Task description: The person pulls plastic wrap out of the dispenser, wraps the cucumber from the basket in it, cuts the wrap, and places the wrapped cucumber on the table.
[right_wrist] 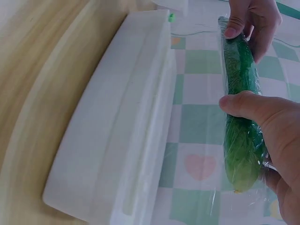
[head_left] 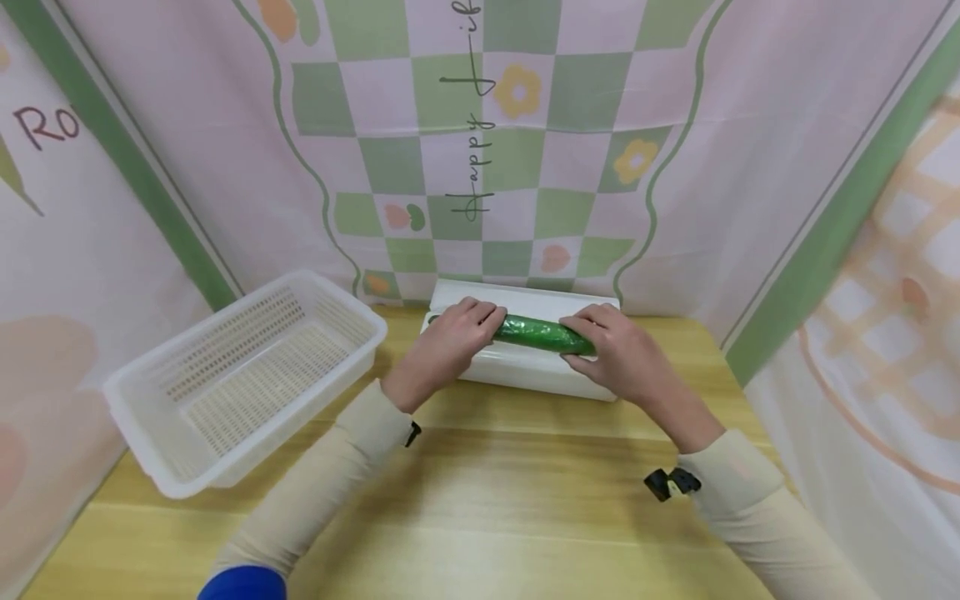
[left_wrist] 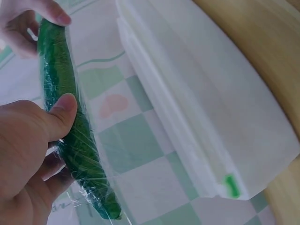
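A green cucumber with clear plastic film around it is held level above a long white box. My left hand grips one end, thumb on the near side and fingers behind. Toward the other end, my right hand pinches it between thumb and fingers. In the left wrist view, loose film shows along the cucumber and past its tip. The right wrist view shows the cucumber's paler end below my right thumb. The box's lid stands raised at the back.
On the left of the wooden table stands a white slotted plastic basket. Behind the box hangs a cloth with green and white checks. A small green piece sits at one end of the box.
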The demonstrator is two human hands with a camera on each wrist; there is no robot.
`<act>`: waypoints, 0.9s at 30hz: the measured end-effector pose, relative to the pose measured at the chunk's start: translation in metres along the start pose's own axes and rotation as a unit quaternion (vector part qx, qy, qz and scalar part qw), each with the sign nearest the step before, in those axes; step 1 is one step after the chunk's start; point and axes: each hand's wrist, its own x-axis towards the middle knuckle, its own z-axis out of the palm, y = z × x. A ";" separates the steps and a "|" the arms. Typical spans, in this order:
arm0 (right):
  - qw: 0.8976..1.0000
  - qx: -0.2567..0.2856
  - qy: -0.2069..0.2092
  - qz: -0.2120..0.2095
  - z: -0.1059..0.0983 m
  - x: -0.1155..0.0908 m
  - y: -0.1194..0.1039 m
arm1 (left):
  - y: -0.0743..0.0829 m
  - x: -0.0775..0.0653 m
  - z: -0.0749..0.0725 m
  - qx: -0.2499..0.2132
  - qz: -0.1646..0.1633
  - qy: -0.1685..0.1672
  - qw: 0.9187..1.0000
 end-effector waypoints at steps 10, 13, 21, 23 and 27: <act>1.000 0.013 -0.009 -0.005 -0.019 0.003 -0.008 | 0.001 0.000 -0.020 -0.011 0.003 -0.001 1.000; 1.000 0.021 -0.016 -0.005 -0.022 0.001 -0.011 | 0.004 -0.003 -0.025 -0.021 0.006 -0.003 1.000; 0.999 0.029 -0.041 -0.021 -0.020 -0.014 -0.024 | 0.015 -0.020 -0.030 -0.068 0.009 -0.049 0.996; 0.998 0.028 -0.045 -0.023 -0.017 -0.019 -0.028 | 0.018 -0.024 -0.028 -0.084 0.010 -0.058 0.995; 0.998 0.026 -0.057 -0.023 -0.011 -0.031 -0.036 | 0.025 -0.032 -0.024 -0.108 0.004 -0.082 0.991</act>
